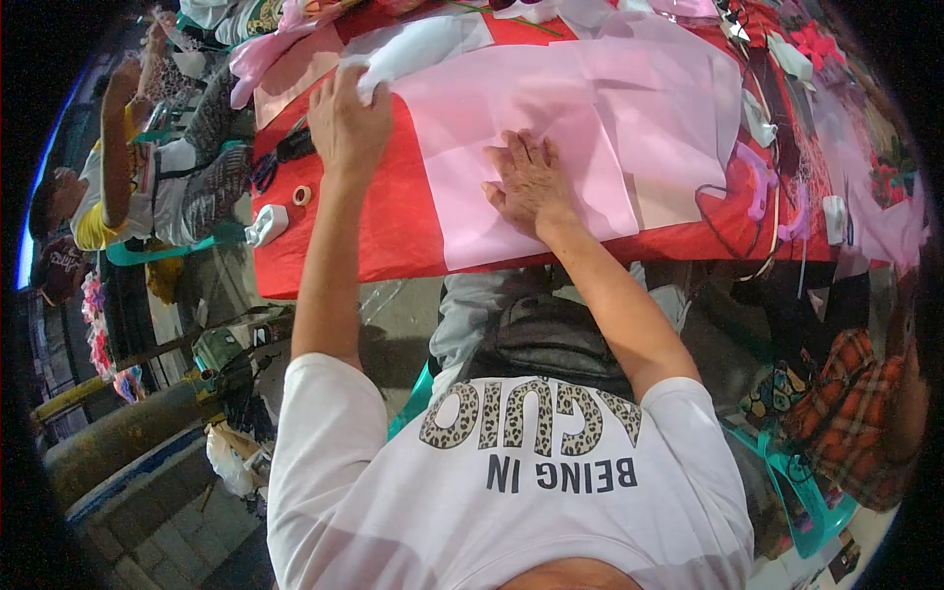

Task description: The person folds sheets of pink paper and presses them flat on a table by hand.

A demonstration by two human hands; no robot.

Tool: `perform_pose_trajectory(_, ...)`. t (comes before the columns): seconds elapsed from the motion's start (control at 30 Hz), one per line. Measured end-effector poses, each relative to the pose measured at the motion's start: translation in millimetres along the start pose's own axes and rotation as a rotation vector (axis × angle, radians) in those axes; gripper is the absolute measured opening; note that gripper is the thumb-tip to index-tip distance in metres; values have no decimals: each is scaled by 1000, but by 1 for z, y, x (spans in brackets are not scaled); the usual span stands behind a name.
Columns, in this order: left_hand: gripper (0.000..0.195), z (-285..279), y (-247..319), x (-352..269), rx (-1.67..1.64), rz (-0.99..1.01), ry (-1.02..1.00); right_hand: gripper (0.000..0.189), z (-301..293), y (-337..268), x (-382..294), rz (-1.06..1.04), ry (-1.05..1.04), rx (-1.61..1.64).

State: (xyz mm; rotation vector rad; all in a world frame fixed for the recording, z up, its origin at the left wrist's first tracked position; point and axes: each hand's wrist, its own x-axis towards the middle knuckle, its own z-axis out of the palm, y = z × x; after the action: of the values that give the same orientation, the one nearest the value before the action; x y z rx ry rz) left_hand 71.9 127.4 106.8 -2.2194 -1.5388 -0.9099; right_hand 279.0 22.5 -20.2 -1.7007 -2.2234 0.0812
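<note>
Pink translucent wrapping sheets (472,199) lie overlapping on a table with a red cover (398,214). My right hand (531,173) rests palm down on the front pink sheet, its fingers spread. Raised at the left is my left hand (350,122), fingers bent and apart, beside the edge of a whitish translucent sheet (428,46); whether its fingertips touch that sheet cannot be told. Below and left of this hand lie a small roll of tape (302,195) and a white object (267,226). Dark-handled scissors (264,171) lie partly hidden near the left wrist.
A person (110,177) sits at the left, hands raised with netting. Another person in a plaid garment (848,413) is at the right. Purple-pink glue guns (754,181), cords and white power adapters (789,57) lie along the table's right side. A red flower (817,46) is farther right.
</note>
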Motion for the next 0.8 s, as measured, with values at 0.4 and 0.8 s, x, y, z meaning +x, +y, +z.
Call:
perform_pose_trajectory(0.4, 40, 44, -8, -106, -288, -720, -552, 54, -9, -4, 2, -22, 81, 81)
perform_pose_trajectory(0.8, 28, 47, 6, -92, -178, -785, -651, 55, -13, -5, 2, -27, 96, 103)
